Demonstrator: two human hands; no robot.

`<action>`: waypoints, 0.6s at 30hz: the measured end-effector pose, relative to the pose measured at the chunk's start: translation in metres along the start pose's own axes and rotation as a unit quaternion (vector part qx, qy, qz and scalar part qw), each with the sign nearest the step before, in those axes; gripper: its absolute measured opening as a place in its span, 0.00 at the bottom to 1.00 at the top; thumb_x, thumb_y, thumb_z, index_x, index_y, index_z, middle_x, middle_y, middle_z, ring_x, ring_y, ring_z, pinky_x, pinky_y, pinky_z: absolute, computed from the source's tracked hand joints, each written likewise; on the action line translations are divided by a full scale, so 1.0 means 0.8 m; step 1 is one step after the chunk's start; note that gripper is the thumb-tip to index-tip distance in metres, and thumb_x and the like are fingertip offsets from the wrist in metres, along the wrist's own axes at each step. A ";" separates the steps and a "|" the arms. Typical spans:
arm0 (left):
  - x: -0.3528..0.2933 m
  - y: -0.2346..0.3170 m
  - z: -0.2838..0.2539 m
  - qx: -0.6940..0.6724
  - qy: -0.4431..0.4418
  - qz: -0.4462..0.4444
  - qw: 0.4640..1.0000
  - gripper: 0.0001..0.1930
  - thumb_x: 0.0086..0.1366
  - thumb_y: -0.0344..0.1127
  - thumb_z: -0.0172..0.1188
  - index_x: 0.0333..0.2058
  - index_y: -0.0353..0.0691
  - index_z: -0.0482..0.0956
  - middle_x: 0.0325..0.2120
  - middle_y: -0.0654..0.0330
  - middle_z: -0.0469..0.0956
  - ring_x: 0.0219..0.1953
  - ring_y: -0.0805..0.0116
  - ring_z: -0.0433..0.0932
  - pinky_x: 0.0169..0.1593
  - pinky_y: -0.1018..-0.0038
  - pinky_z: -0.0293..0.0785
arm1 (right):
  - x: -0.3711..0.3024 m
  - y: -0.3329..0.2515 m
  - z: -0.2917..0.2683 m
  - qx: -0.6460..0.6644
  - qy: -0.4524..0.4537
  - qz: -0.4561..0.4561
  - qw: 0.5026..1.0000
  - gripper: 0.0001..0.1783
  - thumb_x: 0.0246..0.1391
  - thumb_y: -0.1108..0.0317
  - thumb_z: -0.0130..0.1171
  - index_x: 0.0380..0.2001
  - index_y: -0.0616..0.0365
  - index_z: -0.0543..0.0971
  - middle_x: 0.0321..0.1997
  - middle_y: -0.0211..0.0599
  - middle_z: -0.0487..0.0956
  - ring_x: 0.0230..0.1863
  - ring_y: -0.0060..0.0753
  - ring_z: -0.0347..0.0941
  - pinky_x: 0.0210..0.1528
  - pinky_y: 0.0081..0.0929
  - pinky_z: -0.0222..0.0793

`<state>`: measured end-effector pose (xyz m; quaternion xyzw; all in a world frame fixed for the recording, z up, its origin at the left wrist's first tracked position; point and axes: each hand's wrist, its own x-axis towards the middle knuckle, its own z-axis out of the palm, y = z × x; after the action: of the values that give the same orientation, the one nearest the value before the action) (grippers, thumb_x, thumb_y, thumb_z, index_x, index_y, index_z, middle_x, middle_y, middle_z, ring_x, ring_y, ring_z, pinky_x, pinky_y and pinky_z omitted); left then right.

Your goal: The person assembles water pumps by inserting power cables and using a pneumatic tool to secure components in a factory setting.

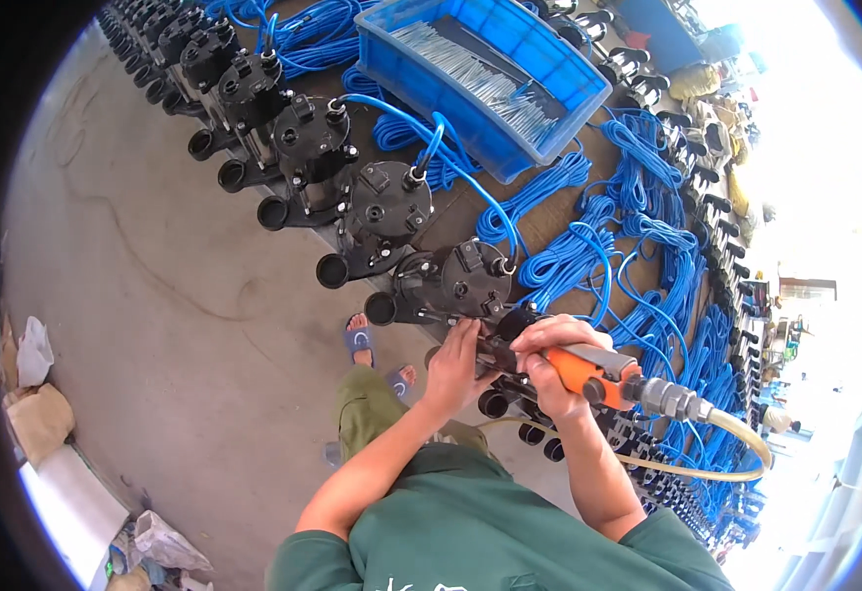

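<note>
My right hand (561,366) is wrapped round an orange air screwdriver (588,374), whose front end points left at a black pump partly covered by my hands. A metal fitting (669,398) joins the tool's back to a pale yellow air hose (751,443). Against the side of that pump rests my left hand (455,369), its fingers bent and close together; what they pinch, if anything, is hidden. Just beyond my hands stands another black pump (465,281) with a round top and a blue cable (495,202). The tool's tip is out of sight.
More black pumps (386,202) line the edge in a long row. Coiled blue cables (559,266) lie to their right. A blue crate (431,89) of thin metal rods stands among the coils. Grey floor (175,266) stretches left; bags and a cardboard box (42,424) lie there.
</note>
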<state>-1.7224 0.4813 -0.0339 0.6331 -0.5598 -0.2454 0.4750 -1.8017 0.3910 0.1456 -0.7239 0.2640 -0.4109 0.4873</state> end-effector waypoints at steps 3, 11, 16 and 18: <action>0.002 0.000 -0.001 0.004 0.016 0.001 1.000 0.46 0.40 0.37 0.79 0.59 0.31 0.66 0.55 0.44 0.72 0.58 0.43 0.73 0.56 0.60 0.76 | 0.011 -0.009 0.012 0.026 0.035 0.070 0.997 0.16 0.49 0.72 0.63 0.41 0.68 0.77 0.36 0.50 0.81 0.25 0.27 0.76 0.30 0.23 0.75; 0.058 0.153 -0.279 -0.215 0.187 0.033 0.958 0.05 0.60 0.28 0.60 0.33 0.33 0.82 0.26 0.52 0.79 0.27 0.59 0.78 0.30 0.71 0.73 | 0.042 -0.018 -0.037 0.109 0.244 0.027 0.963 0.16 0.51 0.74 0.63 0.44 0.63 0.76 0.37 0.43 0.81 0.31 0.24 0.76 0.31 0.19 0.73; 0.064 0.245 -0.336 -0.283 0.246 0.323 0.869 0.07 0.62 0.31 0.58 0.33 0.34 0.81 0.26 0.54 0.78 0.27 0.61 0.77 0.29 0.71 0.72 | 0.041 0.039 -0.049 0.064 0.171 0.084 0.980 0.16 0.48 0.82 0.58 0.42 0.64 0.75 0.38 0.41 0.82 0.36 0.27 0.81 0.31 0.25 0.79; 0.059 0.270 -0.339 -0.288 0.227 0.347 0.863 0.08 0.63 0.32 0.57 0.34 0.34 0.81 0.26 0.54 0.78 0.27 0.61 0.76 0.29 0.71 0.72 | 0.047 0.031 -0.046 0.048 0.144 0.084 0.985 0.15 0.48 0.82 0.58 0.41 0.66 0.75 0.38 0.43 0.83 0.35 0.27 0.81 0.32 0.25 0.79</action>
<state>-1.5850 0.5419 0.2822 0.2711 -0.5245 -0.0641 0.8046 -1.8129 0.3337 0.1422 -0.6082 0.3708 -0.4805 0.5116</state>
